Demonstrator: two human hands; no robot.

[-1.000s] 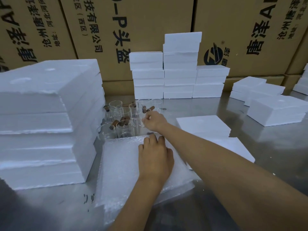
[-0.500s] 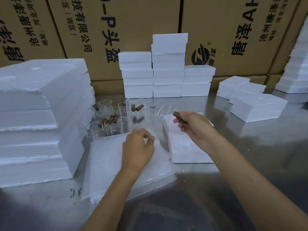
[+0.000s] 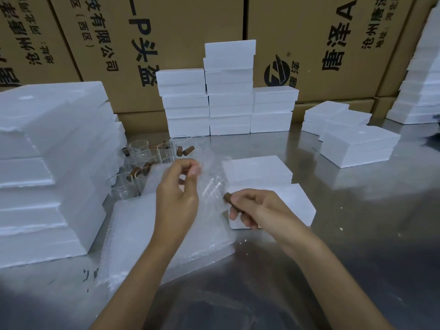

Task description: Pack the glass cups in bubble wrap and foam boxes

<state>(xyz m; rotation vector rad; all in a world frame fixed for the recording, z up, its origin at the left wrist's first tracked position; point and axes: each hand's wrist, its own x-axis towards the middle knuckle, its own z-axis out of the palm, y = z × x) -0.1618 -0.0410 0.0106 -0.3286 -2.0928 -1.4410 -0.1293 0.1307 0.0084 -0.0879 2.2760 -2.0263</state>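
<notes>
Nearest you, a pile of bubble wrap (image 3: pixel 133 234) lay soft and dimpled on the steel counter (image 3: pixel 357 270), toward its left side. Above it your left hand (image 3: pixel 177 194) pinched up one clear sheet (image 3: pixel 212 184), and your right hand (image 3: pixel 259 210) gripped a glass cup (image 3: pixel 215 186) by its brown wooden handle (image 3: pixel 230 200), the glass hard to make out behind the film. You were only starting this wrap, I judge. Just behind sat a blocky white foam box (image 3: pixel 257 170), matte and crumbly-edged. Farther left, unwrapped cups (image 3: pixel 152 156) waited in a cluster; closed boxes (image 3: pixel 228 91) were stacked at the back edge, so much remained.
</notes>
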